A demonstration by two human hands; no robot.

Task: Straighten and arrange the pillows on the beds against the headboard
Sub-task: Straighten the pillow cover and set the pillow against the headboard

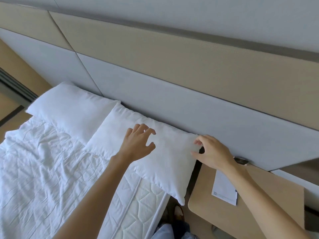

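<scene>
The near plump white fabric pillow (155,152) is seen lying flat at the head of the bed, its long edge set against the padded grey-and-beige panelled headboard (172,94). The left hand (138,144) is held over the middle of this pillow, its fingers (146,130) spread apart and curled, closed on nothing; whether the tips touch the fabric cannot be told. The right hand (214,154) is placed at the pillow's right corner, where the thumb and forefinger are brought close to the fabric edge, though whether it is actually pinched cannot be told.

A second white fabric pillow (69,107) is laid beside the first, further left, also along the headboard, with the two ends touching. A crumpled white quilted duvet (43,166) is spread below the pillows, and the stitched white mattress (136,200) is exposed at the near edge. A light wooden bedside counter (259,213) stands to the right of the bed, carrying a white paper notepad (224,188).

The near pillow is smooth, softly creased, and overhangs the mattress edge at its lower corner.
</scene>
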